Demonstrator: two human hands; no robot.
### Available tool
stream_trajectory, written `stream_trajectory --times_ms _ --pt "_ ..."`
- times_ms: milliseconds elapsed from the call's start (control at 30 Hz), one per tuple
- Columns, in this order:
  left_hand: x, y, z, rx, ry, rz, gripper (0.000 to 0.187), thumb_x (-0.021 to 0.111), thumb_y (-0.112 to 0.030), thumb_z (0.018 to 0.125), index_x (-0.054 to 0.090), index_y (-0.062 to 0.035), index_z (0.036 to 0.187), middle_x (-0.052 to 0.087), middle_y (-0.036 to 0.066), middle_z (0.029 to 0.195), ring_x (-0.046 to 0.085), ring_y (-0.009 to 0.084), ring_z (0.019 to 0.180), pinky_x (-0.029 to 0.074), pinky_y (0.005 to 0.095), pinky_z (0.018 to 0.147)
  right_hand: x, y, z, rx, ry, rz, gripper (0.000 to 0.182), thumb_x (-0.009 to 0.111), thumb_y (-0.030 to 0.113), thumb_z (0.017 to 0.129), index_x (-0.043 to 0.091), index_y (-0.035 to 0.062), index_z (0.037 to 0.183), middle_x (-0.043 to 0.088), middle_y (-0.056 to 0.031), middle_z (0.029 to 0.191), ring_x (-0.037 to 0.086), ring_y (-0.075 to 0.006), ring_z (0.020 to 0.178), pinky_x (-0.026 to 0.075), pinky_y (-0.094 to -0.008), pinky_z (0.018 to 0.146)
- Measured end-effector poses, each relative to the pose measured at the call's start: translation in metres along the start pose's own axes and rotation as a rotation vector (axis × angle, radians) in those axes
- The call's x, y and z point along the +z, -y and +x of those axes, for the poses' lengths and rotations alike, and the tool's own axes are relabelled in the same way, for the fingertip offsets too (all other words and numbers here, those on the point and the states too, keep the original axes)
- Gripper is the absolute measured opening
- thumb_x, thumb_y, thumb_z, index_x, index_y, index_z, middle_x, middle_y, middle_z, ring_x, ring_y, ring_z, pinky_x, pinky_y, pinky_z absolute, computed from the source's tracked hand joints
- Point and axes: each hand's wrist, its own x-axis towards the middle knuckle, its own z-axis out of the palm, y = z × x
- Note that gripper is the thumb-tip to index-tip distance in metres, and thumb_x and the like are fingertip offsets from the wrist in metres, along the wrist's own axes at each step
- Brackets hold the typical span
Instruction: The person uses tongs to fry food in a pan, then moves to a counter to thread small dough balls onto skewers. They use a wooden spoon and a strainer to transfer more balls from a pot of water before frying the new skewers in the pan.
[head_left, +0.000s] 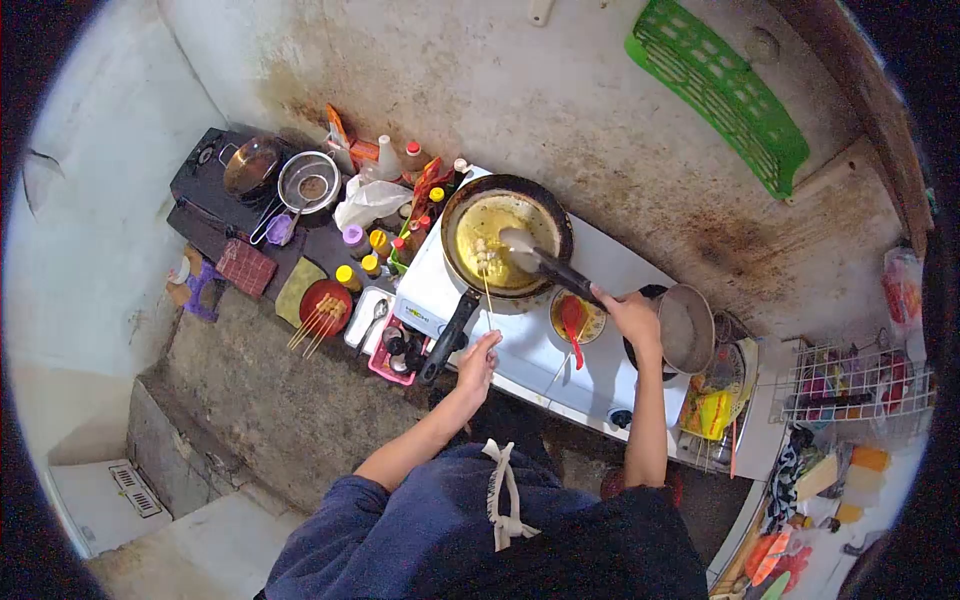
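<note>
On the white stove top [520, 345] at the middle of the scene sat a dark frying pan [507, 238] filled with yellowish oil, its black handle [448, 338] running toward the near edge. The right hand [630, 312] was closed around the dark handle of a spatula [527, 252], whose pale blade lay in the pan over a few small white pieces in the oil. The left hand [478, 362] rested near the stove's front edge, just right of the pan handle, pinching the lower end of a thin wooden skewer [488, 296] that ran up to the pieces in the pan; the fingers were together on the stick.

Just right of the pan stood a small bowl [578, 318] with a red spoon in it, and further right a metal strainer [687, 328] over a dark pot. To the left of the stove a cluster of sauce bottles [385, 200] and yellow-capped jars stood against the far wall, with a red plate of skewers [324, 308] near the counter's front. Further left, on a dark burner, were a metal wok [250, 167] and a sieve [309, 182]. A green plastic tray [718, 92] leaned on the stained wall at the far right, and a wire rack [850, 385] stood at the right edge.
</note>
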Motion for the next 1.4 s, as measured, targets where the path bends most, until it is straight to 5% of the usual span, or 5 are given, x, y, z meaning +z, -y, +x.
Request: stream_trajectory --times_ms 367,433,500,967,1400 --pt "0.000 0.003 0.000 0.034 -0.083 0.154 0.038 0.071 -0.033 0.068 0.058 -0.0121 0.097 0.041 -0.009 0.062 0.036 0.0004 0.052 0.026 0.0149 0.044 -0.011 0.005 -0.009 -0.001 0.035 -0.021 0.077 0.046 0.070 0.066 0.062 -0.0061 0.064 0.059 -0.0251 0.070 0.060 -0.0372 0.074 0.045 -0.0420 0.070" --pt "-0.004 0.003 0.002 -0.008 -0.072 0.170 0.032 0.066 -0.029 0.073 0.059 -0.0127 0.100 0.051 -0.007 0.081 0.041 0.0066 0.066 0.030 0.0192 0.054 -0.012 0.006 -0.010 0.015 0.105 -0.011 0.077 0.046 0.069 0.066 0.062 -0.0061 0.065 0.059 -0.0256 0.070 0.059 -0.0374 0.074 0.045 -0.0424 0.071" --pt "-0.008 0.004 0.003 -0.012 -0.057 0.165 0.032 0.066 -0.029 0.074 0.059 -0.0136 0.101 0.052 -0.008 0.081 0.041 0.0067 0.066 0.030 0.0193 0.054 -0.013 0.001 -0.010 -0.056 -0.023 0.095 0.078 0.045 0.070 0.067 0.062 -0.0065 0.066 0.058 -0.0267 0.072 0.059 -0.0381 0.075 0.044 -0.0427 0.071" --pt "-0.015 0.010 0.013 0.006 -0.024 0.127 0.035 0.065 -0.031 0.075 0.059 -0.0117 0.104 0.057 -0.007 0.093 0.042 0.0063 0.070 0.032 0.0191 0.054 -0.005 -0.006 -0.002 -0.048 -0.010 -0.043 0.077 0.047 0.069 0.067 0.060 -0.0063 0.062 0.057 -0.0276 0.068 0.058 -0.0391 0.074 0.044 -0.0417 0.071" --pt "-0.009 0.007 0.006 0.017 -0.028 0.035 0.029 0.064 -0.023 0.076 0.059 -0.0085 0.102 0.054 -0.009 0.074 0.040 -0.0008 0.055 0.027 0.0127 0.044 -0.016 -0.002 -0.011 -0.032 0.067 0.020 0.078 0.045 0.071 0.066 0.062 -0.0046 0.064 0.058 -0.0271 0.070 0.059 -0.0373 0.076 0.045 -0.0432 0.070"
